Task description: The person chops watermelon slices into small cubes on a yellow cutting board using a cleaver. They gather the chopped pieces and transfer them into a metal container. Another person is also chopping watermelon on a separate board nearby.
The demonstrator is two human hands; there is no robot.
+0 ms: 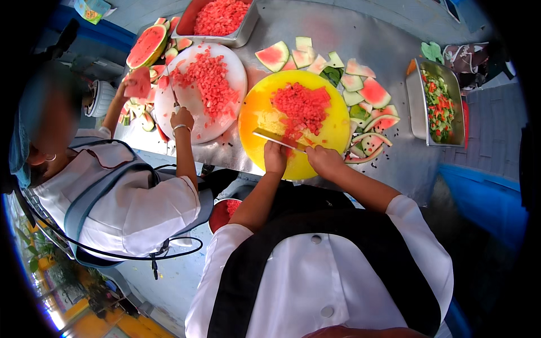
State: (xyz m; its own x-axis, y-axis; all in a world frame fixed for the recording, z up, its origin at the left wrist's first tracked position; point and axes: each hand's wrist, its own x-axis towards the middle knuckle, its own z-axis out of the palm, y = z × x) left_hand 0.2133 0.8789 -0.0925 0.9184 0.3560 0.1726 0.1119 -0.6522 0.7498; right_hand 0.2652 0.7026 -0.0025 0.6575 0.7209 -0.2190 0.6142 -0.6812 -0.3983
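Observation:
My right hand (324,161) grips the handle of a kitchen knife (277,138), whose blade points left across a round yellow cutting board (258,97). Just under the blade is my left hand (275,155), its fingers partly hidden; red watermelon shows beside them, but whether they hold a piece I cannot tell. A heap of diced watermelon (301,107) covers the upper middle of the board. Watermelon rinds (374,93) and black seeds are scattered along the board's top and right side on the metal table (393,63).
At the left, a co-worker (122,181) holds a knife and a watermelon piece by a white round board (228,63) with diced watermelon. Beyond stand a metal pan (243,40) of diced watermelon and a cut watermelon (148,46). A pan (418,101) of chopped vegetables stands right.

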